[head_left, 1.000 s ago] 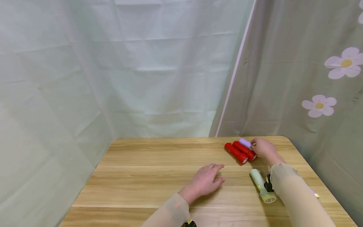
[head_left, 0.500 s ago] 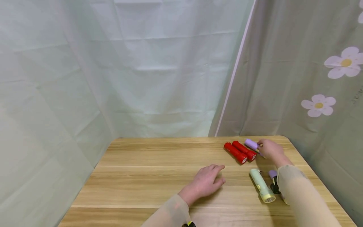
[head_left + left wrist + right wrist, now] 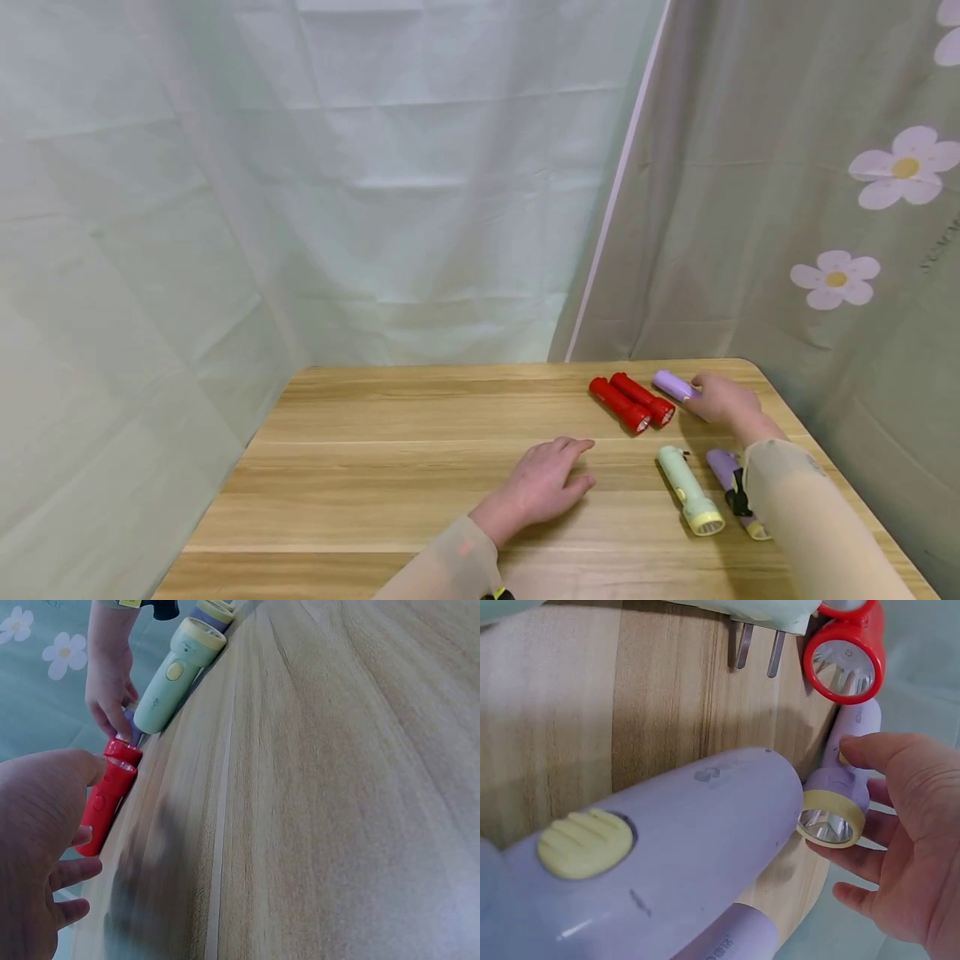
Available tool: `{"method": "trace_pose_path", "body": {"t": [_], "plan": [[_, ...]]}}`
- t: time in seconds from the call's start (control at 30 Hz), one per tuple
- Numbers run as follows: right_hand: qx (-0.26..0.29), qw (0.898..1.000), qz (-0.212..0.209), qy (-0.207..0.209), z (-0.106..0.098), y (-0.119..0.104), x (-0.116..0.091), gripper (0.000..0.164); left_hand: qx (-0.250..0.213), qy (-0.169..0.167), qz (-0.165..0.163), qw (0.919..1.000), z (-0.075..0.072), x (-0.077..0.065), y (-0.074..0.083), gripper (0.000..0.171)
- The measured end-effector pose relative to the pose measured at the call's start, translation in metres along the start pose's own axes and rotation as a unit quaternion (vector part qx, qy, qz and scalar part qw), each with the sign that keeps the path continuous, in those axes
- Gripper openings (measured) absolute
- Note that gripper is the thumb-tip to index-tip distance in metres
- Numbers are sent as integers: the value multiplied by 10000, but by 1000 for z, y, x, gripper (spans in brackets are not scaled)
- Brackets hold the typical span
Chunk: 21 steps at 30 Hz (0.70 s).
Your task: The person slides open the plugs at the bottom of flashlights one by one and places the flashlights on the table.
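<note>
At the far right of the table, my right hand (image 3: pixel 726 402) grips a small purple flashlight (image 3: pixel 677 386). In the right wrist view its thumb (image 3: pixel 874 750) lies on the switch side and the fingers curl behind the barrel, near the yellow-rimmed lens. Two red flashlights (image 3: pixel 619 405) lie side by side just left of it. My left hand (image 3: pixel 536 483) holds nothing, its fingers relaxed low over the middle of the table.
Nearer me lie a mint-green flashlight (image 3: pixel 688 490), with metal plug prongs (image 3: pixel 775 654) out at its tail, and a purple flashlight (image 3: pixel 723 468) partly under my right forearm. Another purple flashlight (image 3: pixel 735 937) shows low in the right wrist view. Curtains (image 3: pixel 450 183) hang behind the table.
My right hand has shifted rightward with the small purple flashlight, opening a gap from the red ones. The near purple flashlight shows more from under the forearm. My left hand stays put.
</note>
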State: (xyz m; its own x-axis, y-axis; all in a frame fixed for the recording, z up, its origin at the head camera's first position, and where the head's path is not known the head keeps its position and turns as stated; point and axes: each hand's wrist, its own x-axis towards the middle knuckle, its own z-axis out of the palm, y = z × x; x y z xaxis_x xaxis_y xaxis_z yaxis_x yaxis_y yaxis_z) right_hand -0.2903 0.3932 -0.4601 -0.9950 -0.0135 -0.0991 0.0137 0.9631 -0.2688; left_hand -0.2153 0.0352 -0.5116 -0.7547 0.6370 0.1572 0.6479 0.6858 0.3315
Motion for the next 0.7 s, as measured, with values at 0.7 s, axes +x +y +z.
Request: {"method": "trace_pose_path", "body": {"t": [0.7], "plan": [[-15, 9999, 88, -147, 1, -2, 5, 45, -78, 76, 47, 9999, -1, -5, -3, 55]]}}
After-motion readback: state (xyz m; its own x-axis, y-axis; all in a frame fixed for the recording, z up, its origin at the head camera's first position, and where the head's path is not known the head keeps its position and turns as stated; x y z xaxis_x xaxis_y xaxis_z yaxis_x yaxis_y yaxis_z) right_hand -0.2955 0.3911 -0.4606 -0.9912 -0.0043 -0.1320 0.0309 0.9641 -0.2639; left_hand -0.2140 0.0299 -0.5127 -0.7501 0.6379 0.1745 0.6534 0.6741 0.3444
